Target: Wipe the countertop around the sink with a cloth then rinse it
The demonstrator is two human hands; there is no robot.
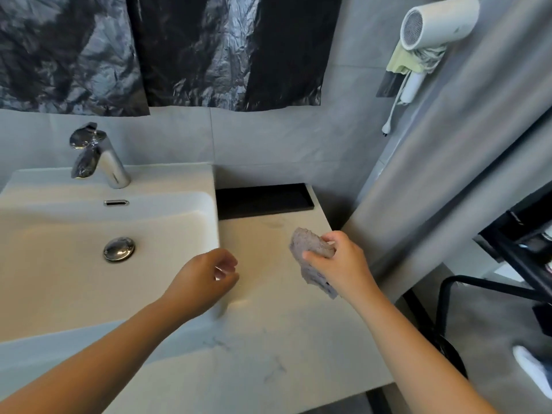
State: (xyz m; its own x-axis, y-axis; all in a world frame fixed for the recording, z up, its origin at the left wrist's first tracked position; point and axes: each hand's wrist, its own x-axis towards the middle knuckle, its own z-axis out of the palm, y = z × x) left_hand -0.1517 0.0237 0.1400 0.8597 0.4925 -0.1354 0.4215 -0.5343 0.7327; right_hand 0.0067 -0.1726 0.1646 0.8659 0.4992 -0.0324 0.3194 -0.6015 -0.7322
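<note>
Right hand: I see my right hand (340, 261) to the right of the sink (179, 180), raised over the table (283, 339), with thumb and fingers curled round the cloth.
Cloth: the greyish-lilac cloth (312, 249) is bunched in that grip. Its upper part sticks out past the fingers toward the wall, and a tail hangs down under the palm. I cannot tell whether the tail touches the table.
Left hand: my left hand (209, 276) hovers at the sink's right front corner, fingers loosely curled and holding nothing.
Table: pale stone that runs along the sink's right side and across its front, with faint grey veins near the front edge.
Sink: a white rectangular basin standing proud of the table, with a round metal drain plug (119, 249) in its bottom.
Faucet: the chrome faucet (101, 159) is on the sink's back ledge, toward its left.
Tray: a shallow black tray (263, 200) lies just beside the sink's back right corner, against the wall.
Wall: black plastic sheets (209, 55) hang above the sink. A white hair dryer (436, 22) is mounted high up, well to the sink's right, its cord dangling.
</note>
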